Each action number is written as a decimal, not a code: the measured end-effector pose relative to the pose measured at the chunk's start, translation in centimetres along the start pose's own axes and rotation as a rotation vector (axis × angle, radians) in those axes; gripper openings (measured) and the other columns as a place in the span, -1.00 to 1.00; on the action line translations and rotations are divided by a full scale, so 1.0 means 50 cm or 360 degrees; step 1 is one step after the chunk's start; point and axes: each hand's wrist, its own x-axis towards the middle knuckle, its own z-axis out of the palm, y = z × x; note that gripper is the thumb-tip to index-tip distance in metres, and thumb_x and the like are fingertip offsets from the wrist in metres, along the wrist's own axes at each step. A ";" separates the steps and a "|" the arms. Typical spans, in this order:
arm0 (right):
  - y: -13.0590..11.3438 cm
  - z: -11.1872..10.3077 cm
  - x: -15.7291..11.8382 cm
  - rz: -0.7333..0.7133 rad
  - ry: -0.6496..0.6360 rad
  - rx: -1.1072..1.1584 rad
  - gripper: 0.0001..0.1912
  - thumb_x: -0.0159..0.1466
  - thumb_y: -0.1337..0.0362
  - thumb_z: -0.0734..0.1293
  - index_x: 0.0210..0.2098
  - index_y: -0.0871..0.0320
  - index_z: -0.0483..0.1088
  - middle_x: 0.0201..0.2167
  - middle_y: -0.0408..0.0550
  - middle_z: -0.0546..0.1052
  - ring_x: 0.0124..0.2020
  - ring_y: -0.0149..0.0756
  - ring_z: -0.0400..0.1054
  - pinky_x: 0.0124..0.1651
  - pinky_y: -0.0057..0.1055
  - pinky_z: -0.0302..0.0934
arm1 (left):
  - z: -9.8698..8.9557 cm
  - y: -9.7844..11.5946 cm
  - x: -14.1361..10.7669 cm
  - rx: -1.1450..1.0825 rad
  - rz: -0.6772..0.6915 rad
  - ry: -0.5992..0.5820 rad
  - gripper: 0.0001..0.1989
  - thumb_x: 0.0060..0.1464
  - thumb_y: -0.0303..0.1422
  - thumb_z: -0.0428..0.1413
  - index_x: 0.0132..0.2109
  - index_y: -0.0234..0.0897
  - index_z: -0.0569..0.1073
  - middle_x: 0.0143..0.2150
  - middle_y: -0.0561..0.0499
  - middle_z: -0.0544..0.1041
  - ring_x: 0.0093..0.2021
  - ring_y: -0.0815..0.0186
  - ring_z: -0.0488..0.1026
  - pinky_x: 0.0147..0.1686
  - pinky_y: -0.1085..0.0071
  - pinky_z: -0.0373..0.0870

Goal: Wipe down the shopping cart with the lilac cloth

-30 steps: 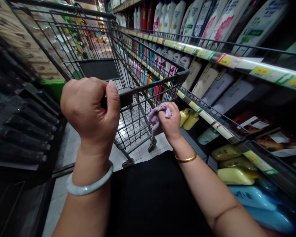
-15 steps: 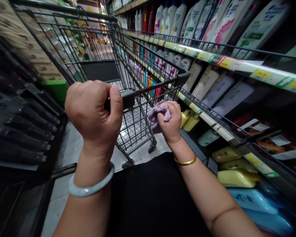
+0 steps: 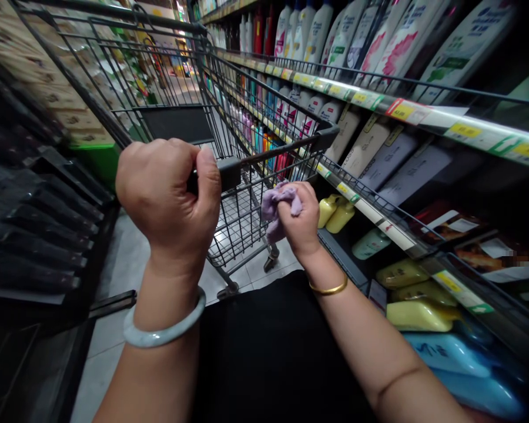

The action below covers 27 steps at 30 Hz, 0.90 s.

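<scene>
My left hand (image 3: 167, 188), with a pale bangle (image 3: 165, 332) at its wrist, is closed around the handle of a dark wire shopping cart (image 3: 264, 155). Part of the handle is hidden behind the fist. My right hand (image 3: 302, 217), below a gold bracelet (image 3: 329, 289), grips a crumpled lilac cloth (image 3: 271, 208). The cloth bunches out past the thumb and hangs beside the cart's near corner. Through the cart's mesh the wire basket floor and pale tiles show.
Shelves along the right hold white shampoo bottles (image 3: 405, 47), a price-tag rail (image 3: 361, 97), grey boxes (image 3: 385, 161) and, lower down, yellow bottles (image 3: 418, 316) and blue bottles (image 3: 454, 355). Dark packaged goods (image 3: 39, 223) line the left. A green box (image 3: 97, 161) stands beyond them.
My right hand with the cloth has shifted slightly left, and more of the cloth hangs down. My left hand stays on the cart handle.
</scene>
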 end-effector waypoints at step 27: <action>-0.108 0.017 -0.083 -0.0891 -0.1015 -0.0061 -0.81 0.46 0.18 0.31 -0.08 0.06 0.55 -0.04 -0.04 0.62 0.09 -0.21 0.44 0.12 -0.23 0.36 | 0.010 -0.017 -0.003 0.0201 0.0225 0.0133 -0.66 0.40 -0.23 0.01 -0.37 -0.24 0.40 -0.42 0.01 0.39 -0.27 0.21 0.47 -0.13 0.21 0.39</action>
